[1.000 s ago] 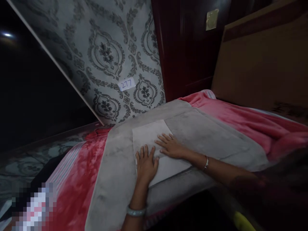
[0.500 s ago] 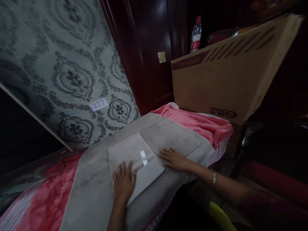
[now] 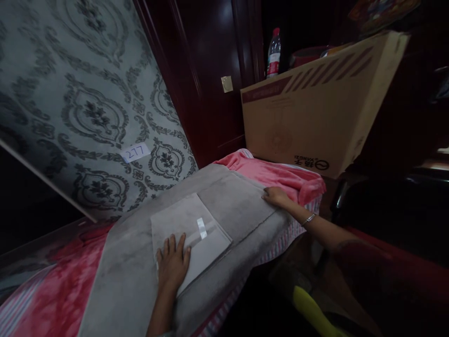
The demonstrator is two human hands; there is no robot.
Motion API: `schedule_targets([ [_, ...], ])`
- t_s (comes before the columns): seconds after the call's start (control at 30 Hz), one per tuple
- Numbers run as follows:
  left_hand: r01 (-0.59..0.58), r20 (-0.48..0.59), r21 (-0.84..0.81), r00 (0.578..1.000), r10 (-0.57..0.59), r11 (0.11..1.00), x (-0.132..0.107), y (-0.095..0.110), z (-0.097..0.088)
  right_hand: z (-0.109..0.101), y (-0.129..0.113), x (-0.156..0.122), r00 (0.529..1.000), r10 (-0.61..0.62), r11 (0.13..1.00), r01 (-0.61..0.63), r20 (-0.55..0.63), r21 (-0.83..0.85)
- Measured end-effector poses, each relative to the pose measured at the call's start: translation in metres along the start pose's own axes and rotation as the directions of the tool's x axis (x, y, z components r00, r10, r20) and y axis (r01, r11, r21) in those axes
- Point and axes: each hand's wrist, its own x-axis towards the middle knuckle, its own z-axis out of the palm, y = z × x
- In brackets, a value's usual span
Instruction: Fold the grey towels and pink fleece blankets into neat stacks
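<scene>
A grey cloth (image 3: 224, 201) lies spread over a pink blanket (image 3: 280, 173) on a bed. On it sits a smaller, paler folded piece (image 3: 182, 224) with a shiny strip of tape. My left hand (image 3: 171, 264) rests flat on the near edge of that pale piece, fingers stretched out. My right hand (image 3: 277, 195) is out at the right edge of the grey cloth, next to the pink blanket, fingers curled over the cloth's corner; whether it pinches the cloth I cannot make out. A bracelet shows on the right wrist.
A patterned grey wall panel with a label "277" (image 3: 135, 152) leans at the left. A large cardboard box (image 3: 315, 103) stands behind the bed, a water bottle (image 3: 273, 54) beyond it. Dark wooden door (image 3: 217, 70) at the back. A yellow-green object (image 3: 312, 313) lies low right.
My right hand has left the pale folded piece and moved right to the grey cloth's far corner. The left hand stays flat on the piece. The view has swung right.
</scene>
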Motion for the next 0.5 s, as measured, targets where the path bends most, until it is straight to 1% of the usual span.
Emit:
schedule_targets([
  [0.1,-0.003,-0.010,-0.015,1.000,0.003,1.000,0.000,0.000,-0.001,-0.005,0.003,0.013,0.998,0.006,0.994,-0.012,0.061,0.112],
  [0.2,0.004,-0.009,-0.016,1.000,-0.005,1.000,-0.001,0.001,-0.002,-0.008,0.008,0.019,0.995,0.020,0.971,-0.043,0.100,0.234],
  [0.4,0.013,0.004,-0.011,1.000,-0.013,1.000,-0.003,0.004,-0.005,-0.011,0.008,0.009,0.992,0.023,0.868,-0.080,0.122,0.491],
  [0.43,0.014,0.004,-0.017,1.000,-0.014,1.000,-0.004,0.004,-0.006,-0.010,0.007,0.005,0.993,0.025,0.829,-0.083,0.112,0.554],
  [0.47,0.015,0.002,-0.023,1.000,-0.015,1.000,-0.005,0.005,-0.006,-0.007,0.006,0.002,0.996,0.034,0.761,-0.079,0.083,0.644],
  [0.5,0.014,0.000,-0.029,1.000,-0.014,0.999,-0.006,0.005,-0.007,-0.004,0.004,-0.001,0.998,0.050,0.669,-0.064,0.041,0.740],
])
